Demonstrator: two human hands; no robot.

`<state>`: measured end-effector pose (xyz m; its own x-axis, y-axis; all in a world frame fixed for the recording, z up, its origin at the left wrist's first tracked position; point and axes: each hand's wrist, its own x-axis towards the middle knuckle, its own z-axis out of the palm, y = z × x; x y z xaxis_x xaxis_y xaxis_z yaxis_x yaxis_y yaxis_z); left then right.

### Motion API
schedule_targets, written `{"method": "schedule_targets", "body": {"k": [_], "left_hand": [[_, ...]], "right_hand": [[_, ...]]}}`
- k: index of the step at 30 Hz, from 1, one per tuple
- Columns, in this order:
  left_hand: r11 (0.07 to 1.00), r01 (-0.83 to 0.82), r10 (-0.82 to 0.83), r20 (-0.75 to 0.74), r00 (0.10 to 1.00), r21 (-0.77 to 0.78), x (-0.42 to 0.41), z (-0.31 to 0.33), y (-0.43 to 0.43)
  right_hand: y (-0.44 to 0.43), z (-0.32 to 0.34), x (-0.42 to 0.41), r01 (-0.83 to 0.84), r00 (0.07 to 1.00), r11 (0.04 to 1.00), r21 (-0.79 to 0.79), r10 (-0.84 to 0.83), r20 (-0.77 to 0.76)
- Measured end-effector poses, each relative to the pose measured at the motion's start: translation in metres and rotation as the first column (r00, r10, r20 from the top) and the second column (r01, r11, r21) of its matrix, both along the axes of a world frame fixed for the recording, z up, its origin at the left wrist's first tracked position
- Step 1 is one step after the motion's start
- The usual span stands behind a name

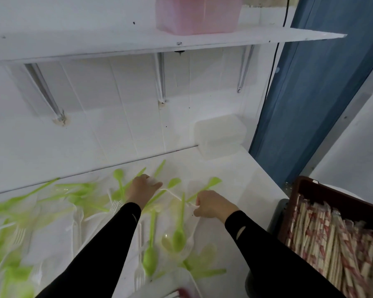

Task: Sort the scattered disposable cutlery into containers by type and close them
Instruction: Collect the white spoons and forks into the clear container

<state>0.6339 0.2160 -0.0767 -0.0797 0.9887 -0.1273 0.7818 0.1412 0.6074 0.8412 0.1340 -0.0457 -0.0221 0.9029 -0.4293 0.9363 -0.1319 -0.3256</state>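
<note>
Arms [108, 239] outstretched, left hand [143, 188] and right hand [211, 204] seemingly pinch a white utensil [173, 195].

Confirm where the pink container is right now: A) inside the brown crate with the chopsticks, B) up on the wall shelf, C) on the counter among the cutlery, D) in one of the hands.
B: the pink container stands on the white wall shelf, well above the counter where the cutlery lies scattered.
</note>
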Motion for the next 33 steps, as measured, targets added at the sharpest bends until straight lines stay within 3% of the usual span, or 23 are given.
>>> {"method": "schedule_targets", "body": {"k": [7, 12, 15, 18, 20, 25, 31, 33], "left_hand": [[0.997, 0.049, -0.051, -0.037, 0.998, -0.053, 0.002, -0.003, 0.003], [0.999, -0.040, 0.039, -0.061, 0.997, -0.024, 0.000, -0.004, 0.000], [0.995, -0.089, 0.092, -0.072, 0.993, 0.038, 0.005, -0.003, -0.002], [0.996, -0.078, 0.074, -0.099, 0.992, -0.042, 0.010, -0.001, 0.001], [0.994, -0.068, 0.059, -0.099, 0.993, -0.091, 0.012, -0.002, 0.002], [0.989, -0.068, 0.063, -0.045, 0.997, -0.130, 0.017, -0.006, 0.006], [0.991, 0.049, -0.050, -0.006, 0.999, -0.123, 0.026, -0.005, 0.004], [0.990, 0.034, -0.024, 0.070, 0.997, -0.134, 0.028, -0.008, 0.008]], "right_hand": [[-0.001, 0.016, 0.004, 0.095, 0.991, 0.990, 0.103, -0.085, -0.102], [-0.002, 0.024, 0.007, 0.181, 0.963, 0.968, 0.175, -0.138, -0.230], [-0.003, 0.026, 0.004, 0.264, 0.898, 0.936, 0.231, -0.151, -0.413], [-0.003, 0.030, 0.003, 0.383, 0.773, 0.890, 0.246, -0.163, -0.614], [-0.003, 0.031, 0.003, 0.409, 0.725, 0.883, 0.231, -0.161, -0.670], [0.001, 0.027, 0.001, 0.431, 0.738, 0.851, 0.300, -0.141, -0.660], [0.004, 0.021, 0.001, 0.330, 0.847, 0.838, 0.435, -0.060, -0.528], [0.004, 0.022, 0.001, 0.342, 0.848, 0.826, 0.448, -0.066, -0.526]]}}
